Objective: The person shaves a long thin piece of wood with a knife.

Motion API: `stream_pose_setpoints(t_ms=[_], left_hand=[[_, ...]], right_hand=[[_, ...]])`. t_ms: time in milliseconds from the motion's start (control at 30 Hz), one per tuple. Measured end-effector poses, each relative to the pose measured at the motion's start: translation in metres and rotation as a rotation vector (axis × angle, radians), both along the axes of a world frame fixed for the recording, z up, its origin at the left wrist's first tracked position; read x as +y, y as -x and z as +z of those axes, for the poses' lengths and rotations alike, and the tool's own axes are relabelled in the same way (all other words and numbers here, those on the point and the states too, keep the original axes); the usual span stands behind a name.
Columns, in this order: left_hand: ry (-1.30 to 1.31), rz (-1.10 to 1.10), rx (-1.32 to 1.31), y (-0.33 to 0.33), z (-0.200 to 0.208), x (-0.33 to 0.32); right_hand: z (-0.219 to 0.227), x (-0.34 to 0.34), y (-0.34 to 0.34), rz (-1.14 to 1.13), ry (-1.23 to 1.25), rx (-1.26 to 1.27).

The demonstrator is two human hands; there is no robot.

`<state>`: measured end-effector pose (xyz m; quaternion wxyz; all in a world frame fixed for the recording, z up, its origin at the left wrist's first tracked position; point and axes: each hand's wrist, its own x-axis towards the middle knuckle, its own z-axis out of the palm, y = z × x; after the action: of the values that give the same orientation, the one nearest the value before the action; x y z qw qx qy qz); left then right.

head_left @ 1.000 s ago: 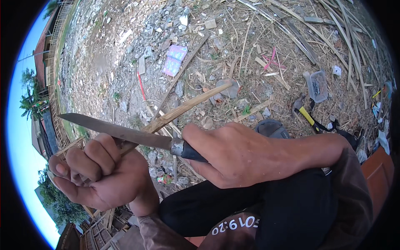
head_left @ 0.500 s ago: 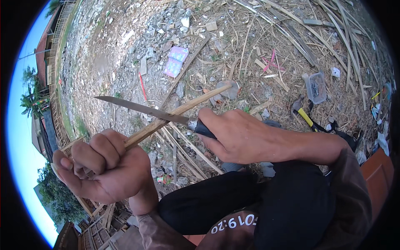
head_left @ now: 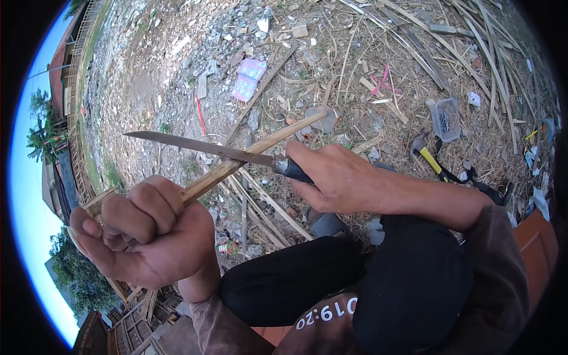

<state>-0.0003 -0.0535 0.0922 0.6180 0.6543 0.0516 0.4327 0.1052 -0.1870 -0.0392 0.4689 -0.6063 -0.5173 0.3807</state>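
Outdoor yard [head_left: 142, 89] with rubble [head_left: 220, 53]

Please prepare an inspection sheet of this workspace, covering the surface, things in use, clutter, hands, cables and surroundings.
Surface: rough ground, stony toward the upper left, strawy toward the right.
Things in use: knife, its blade crossing over a wooden stick.
Clutter: hammer, clear container with contents too small to identify, pink-purple packet, loose strips.
Hands: left hand closed around the stick; right hand closed on the knife's black handle.
Cables: possibly one wire, a thin line against the sky.
Surroundings: fence, trees and roofed buildings along the left edge.
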Motion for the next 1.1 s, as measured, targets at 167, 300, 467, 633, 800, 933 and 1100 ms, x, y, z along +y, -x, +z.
stream_pose_setpoints(t_ms=[167, 300, 467, 633, 800, 933, 1100], left_hand=[[-0.026, 0.019, -0.018, 0.000, -0.003, -0.005], [-0.022, 0.036, -0.037, -0.001, -0.010, -0.015], [-0.089, 0.098, -0.018, -0.007, -0.007, -0.005], [0.007, 0.065, -0.063, -0.005, -0.009, 0.000], [-0.056, 0.191, -0.006, -0.006, -0.005, 0.001], [0.025, 0.042, -0.053, -0.014, -0.005, -0.008], [-0.071, 0.140, 0.010, -0.013, 0.000, -0.006]], right_hand=[[0.022, -0.007, -0.005, 0.058, 0.125, 0.091], [0.039, -0.011, 0.000, 0.043, -0.165, 0.136], [0.008, -0.012, -0.004, -0.001, 0.088, 0.040], [0.021, -0.007, -0.006, 0.036, 0.021, 0.087], [0.012, -0.006, -0.010, 0.041, 0.177, 0.059], [0.024, -0.012, -0.009, 0.042, -0.026, 0.111], [0.010, -0.011, -0.018, 0.028, 0.205, 0.083]])
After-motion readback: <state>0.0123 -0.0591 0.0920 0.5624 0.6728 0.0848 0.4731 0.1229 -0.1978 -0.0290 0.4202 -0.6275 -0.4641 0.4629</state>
